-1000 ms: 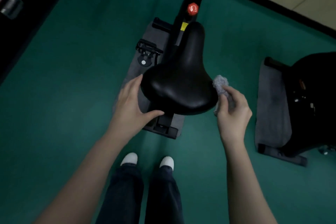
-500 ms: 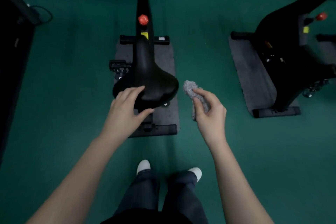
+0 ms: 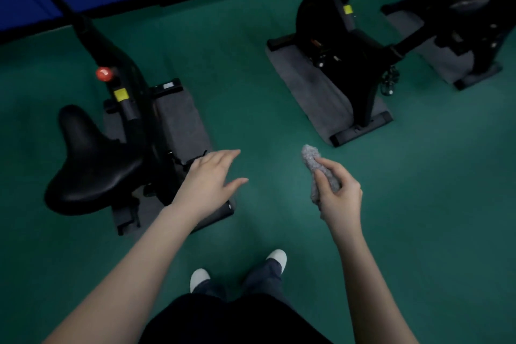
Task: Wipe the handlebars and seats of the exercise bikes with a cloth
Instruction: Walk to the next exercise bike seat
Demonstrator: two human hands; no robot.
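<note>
Right now the L hand (image 3: 208,184) is spread, fingers (image 3: 224,155) straight & pointing fwd-right, holding nothing. In the view it overlaps the rear edge of the grey mat (image 3: 178,120) under the near bike (image 3: 131,86). It is clear of the seat (image 3: 89,165), which sits off to its left.

The R hand (image 3: 339,193) grips the cloth (image 3: 311,160), which is grey & bunched into a roll. Thumb & curled fingers pinch it mid-length, so the rounded top end pokes out above the fingers and a shorter bit hangs below the palm. The cloth is held over the green floor (image 3: 418,204), btwn the near bike and the second bike (image 3: 335,45), touching neither and well apart from the seat.

The seat is black, wide end toward the person, nose pointing away. A red knob (image 3: 104,74) & yellow label (image 3: 121,95) sit on the near bike's frame. White shoes (image 3: 199,279) show at the bottom.
</note>
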